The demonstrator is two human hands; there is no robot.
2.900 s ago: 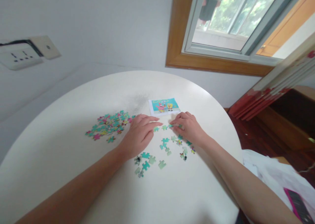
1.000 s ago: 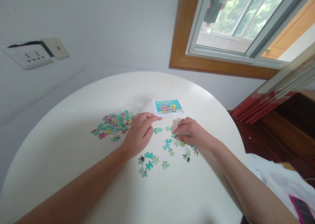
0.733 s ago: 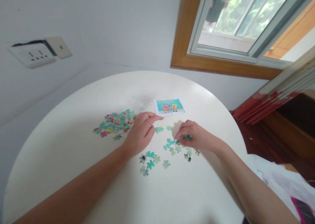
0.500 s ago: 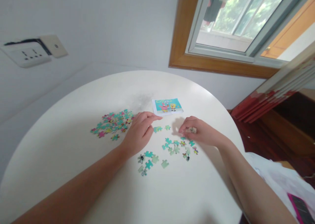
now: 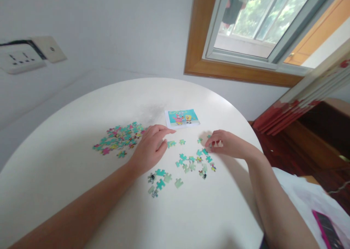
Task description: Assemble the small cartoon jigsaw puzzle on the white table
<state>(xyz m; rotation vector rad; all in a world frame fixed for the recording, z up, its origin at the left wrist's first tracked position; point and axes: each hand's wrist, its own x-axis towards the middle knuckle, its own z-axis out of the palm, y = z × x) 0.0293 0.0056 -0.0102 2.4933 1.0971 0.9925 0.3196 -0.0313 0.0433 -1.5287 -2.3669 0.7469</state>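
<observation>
My left hand (image 5: 150, 146) rests on the white round table (image 5: 175, 219), its thumb and index finger apart and holding nothing. Beside it lie a few joined teal puzzle pieces (image 5: 171, 144) and a single piece (image 5: 182, 142). My right hand (image 5: 228, 144) hovers low with bent, parted fingers over loose pieces; its fingertips are near a teal piece (image 5: 209, 136), and another piece (image 5: 199, 140) lies just left of them. I see nothing held in it, though its palm side is hidden. Below it spreads a loose group of pieces (image 5: 191, 167).
A picture card (image 5: 182, 118) with cartoon figures lies behind the hands. A heap of mixed pieces (image 5: 117, 137) sits left of my left hand. Several more pieces (image 5: 160, 184) lie nearer me. A pink-edged phone (image 5: 326, 227) rests on white material at right.
My right hand has moved right over the table, uncovering small teal pieces near its fingertips. My left hand stays in place. The view has turned slightly to the right.
</observation>
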